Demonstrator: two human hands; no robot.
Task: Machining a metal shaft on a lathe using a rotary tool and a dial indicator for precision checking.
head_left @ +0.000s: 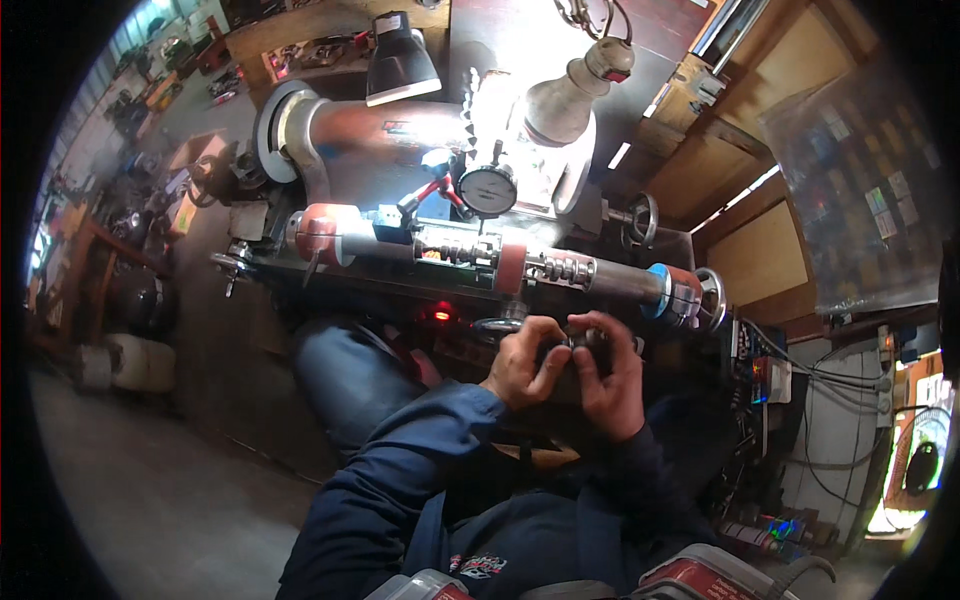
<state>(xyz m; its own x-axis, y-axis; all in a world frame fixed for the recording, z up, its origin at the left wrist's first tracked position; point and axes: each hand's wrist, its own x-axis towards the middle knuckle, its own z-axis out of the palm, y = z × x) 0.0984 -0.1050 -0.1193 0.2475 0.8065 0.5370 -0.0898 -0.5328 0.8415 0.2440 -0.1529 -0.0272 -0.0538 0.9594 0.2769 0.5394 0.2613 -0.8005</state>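
In front of my body, both hands are raised close together at the near side of the machine. My left hand (522, 366) pinches one side of a small dark round metal part (583, 341). Curled round the other side of it is my right hand (616, 385); fingers cover most of the part, so its exact kind is hidden. Just beyond my hands, a shaft with several lobes or coils (560, 268) runs level through the machine. A round dial gauge (488, 190) stands above that shaft on a red jointed arm (430, 190).
Handwheels (712, 298) (642, 220) sit at the right of the machine. A dark lamp (400, 62) and a pale bell-shaped lamp (560, 105) hang over it. Cables (830, 375) run along the right wall. A pale container (142, 362) stands on the floor at left.
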